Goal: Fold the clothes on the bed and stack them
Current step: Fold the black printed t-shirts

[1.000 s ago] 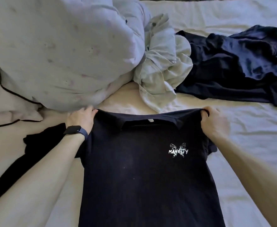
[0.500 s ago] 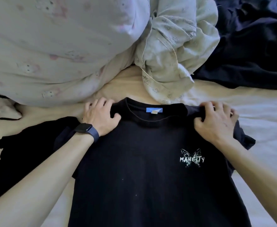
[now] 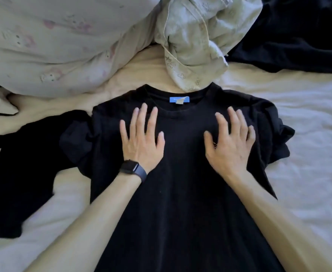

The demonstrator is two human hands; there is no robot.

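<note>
One black fabric T-shirt (image 3: 181,203) lies spread flat in the middle of the white-sheeted bed (image 3: 308,134), neckline toward 12 o'clock, hem running out of view at 6 o'clock, both short sleeves bunched at 9 and 3 o'clock. A small blue rectangular neck label (image 3: 179,99) shows inside the collar. The left hand (image 3: 141,142) rests palm-down on the chest just below the collar at about 11 o'clock, its grip apart, fingers straight and spread; a dark band smartwatch (image 3: 132,169) sits on that wrist. The right hand (image 3: 230,148) lies flat beside it at about 1 o'clock, grip likewise apart, holding nothing. Touching the collar at 12 o'clock is a crumpled pale printed garment (image 3: 196,42). A dark navy heap of clothes (image 3: 298,40) lies at 2 o'clock, a rumpled black garment (image 3: 23,163) at 9 o'clock against the left sleeve, and a pale pink-printed pillow (image 3: 63,40) at 10 o'clock.
</note>
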